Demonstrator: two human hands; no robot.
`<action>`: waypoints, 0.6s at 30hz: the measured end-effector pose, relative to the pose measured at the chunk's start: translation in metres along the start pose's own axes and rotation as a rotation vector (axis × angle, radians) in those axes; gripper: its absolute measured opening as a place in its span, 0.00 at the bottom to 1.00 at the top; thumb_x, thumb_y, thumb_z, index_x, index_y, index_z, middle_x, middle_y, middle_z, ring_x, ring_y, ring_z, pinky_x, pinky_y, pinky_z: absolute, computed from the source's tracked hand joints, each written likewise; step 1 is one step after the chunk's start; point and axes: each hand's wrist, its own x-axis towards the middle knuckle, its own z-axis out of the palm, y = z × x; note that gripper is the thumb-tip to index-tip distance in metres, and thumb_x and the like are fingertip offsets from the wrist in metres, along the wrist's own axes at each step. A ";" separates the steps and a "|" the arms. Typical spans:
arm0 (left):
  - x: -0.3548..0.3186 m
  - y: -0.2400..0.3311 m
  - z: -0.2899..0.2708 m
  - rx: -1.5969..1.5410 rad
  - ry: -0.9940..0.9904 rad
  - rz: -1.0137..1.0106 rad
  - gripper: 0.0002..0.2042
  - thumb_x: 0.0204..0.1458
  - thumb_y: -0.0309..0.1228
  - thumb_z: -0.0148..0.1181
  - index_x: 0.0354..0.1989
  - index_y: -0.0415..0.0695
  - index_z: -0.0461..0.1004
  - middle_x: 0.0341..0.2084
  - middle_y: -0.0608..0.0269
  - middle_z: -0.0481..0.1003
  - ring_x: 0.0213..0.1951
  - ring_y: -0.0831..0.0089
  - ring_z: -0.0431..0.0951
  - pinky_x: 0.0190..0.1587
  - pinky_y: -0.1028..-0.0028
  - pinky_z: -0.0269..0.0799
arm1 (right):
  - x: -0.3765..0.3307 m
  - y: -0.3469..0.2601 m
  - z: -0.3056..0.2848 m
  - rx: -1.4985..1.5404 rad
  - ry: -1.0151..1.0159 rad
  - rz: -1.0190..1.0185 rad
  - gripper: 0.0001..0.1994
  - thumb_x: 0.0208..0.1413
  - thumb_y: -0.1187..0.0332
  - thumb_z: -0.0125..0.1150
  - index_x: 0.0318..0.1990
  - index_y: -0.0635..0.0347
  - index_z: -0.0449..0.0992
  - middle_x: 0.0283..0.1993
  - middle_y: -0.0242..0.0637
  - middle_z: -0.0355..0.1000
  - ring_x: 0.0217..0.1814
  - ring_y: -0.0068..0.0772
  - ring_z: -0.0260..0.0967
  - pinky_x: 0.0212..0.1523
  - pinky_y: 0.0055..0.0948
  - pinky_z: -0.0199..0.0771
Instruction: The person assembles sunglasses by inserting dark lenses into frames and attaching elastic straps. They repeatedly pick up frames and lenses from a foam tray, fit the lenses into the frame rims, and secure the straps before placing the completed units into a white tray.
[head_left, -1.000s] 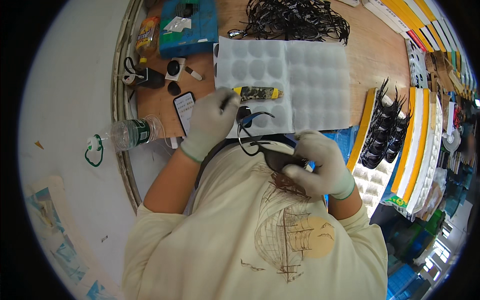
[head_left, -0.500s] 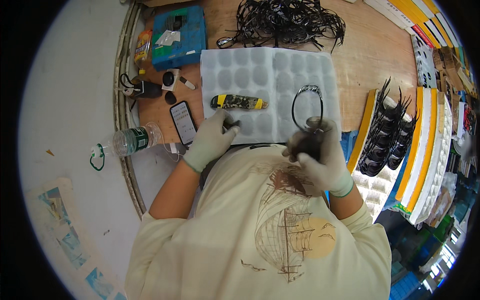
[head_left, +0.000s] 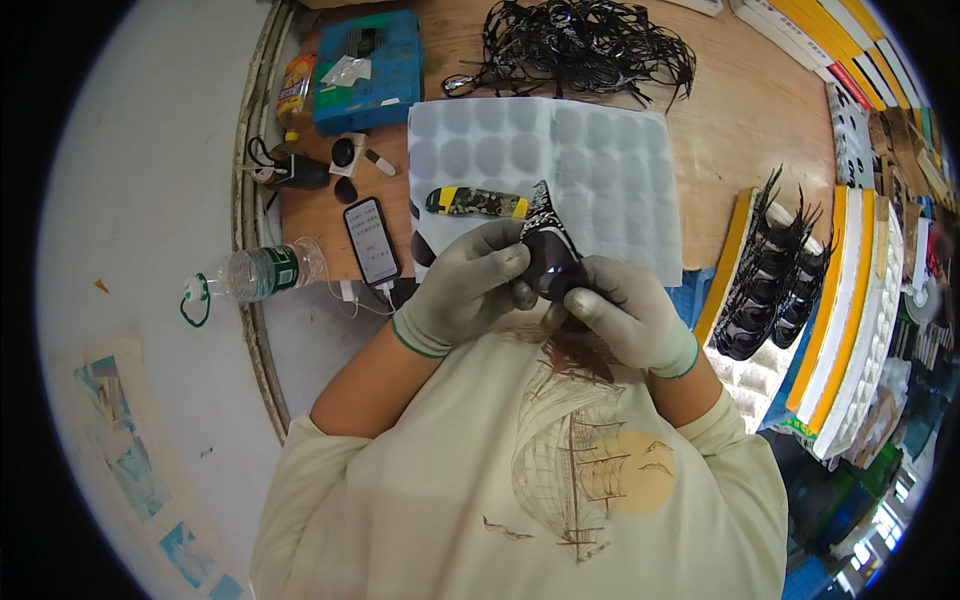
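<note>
My gloved left hand (head_left: 468,275) and gloved right hand (head_left: 627,312) meet in front of my chest. Between them is a dark, glossy rounded piece (head_left: 550,262), which looks like a lens. Both hands pinch it by its sides. A narrow black-and-white patterned strip (head_left: 541,205) rises from its upper edge; how the two are joined I cannot make out. Just beyond my hands lies a white sheet (head_left: 610,220) with rows of grey round marks. On it rests a camouflage-patterned handle-shaped tool (head_left: 478,202) with yellow bands. A dark rounded piece (head_left: 422,250) shows at the sheet's left edge.
A tangle of thin black strips (head_left: 580,50) lies at the back. Left are a blue box (head_left: 368,75), a phone (head_left: 372,242) on a cable and a clear bottle (head_left: 262,275). Trays on the right hold dark glossy pieces with black strips (head_left: 768,290).
My left hand has come right from the sheet's near left edge to join my right hand. The looped strip and dark piece have turned and now sit between both hands.
</note>
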 end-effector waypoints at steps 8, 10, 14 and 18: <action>-0.011 -0.001 -0.004 0.084 0.029 0.063 0.16 0.62 0.35 0.61 0.52 0.38 0.71 0.40 0.62 0.77 0.39 0.76 0.77 0.44 0.76 0.75 | -0.001 0.007 0.027 0.086 0.136 0.033 0.11 0.67 0.70 0.48 0.45 0.69 0.74 0.30 0.37 0.74 0.32 0.26 0.71 0.37 0.29 0.73; -0.013 -0.006 -0.013 0.072 0.011 0.101 0.16 0.62 0.35 0.60 0.53 0.37 0.70 0.40 0.62 0.76 0.40 0.75 0.78 0.45 0.75 0.75 | -0.001 0.002 0.034 0.035 0.152 0.034 0.11 0.67 0.71 0.48 0.45 0.70 0.74 0.29 0.36 0.74 0.31 0.26 0.71 0.36 0.29 0.73; -0.017 -0.003 -0.025 0.086 -0.085 0.125 0.17 0.62 0.35 0.60 0.54 0.37 0.69 0.42 0.61 0.76 0.43 0.72 0.78 0.48 0.72 0.76 | 0.000 0.001 0.046 -0.026 0.159 0.002 0.10 0.65 0.71 0.49 0.45 0.69 0.74 0.28 0.36 0.73 0.29 0.26 0.70 0.35 0.29 0.73; -0.033 0.009 -0.023 0.088 -0.098 0.069 0.18 0.61 0.35 0.61 0.54 0.37 0.69 0.43 0.60 0.76 0.45 0.70 0.78 0.51 0.69 0.76 | -0.003 0.000 0.061 0.075 0.133 0.001 0.10 0.64 0.72 0.50 0.45 0.70 0.74 0.28 0.36 0.73 0.29 0.26 0.69 0.35 0.29 0.72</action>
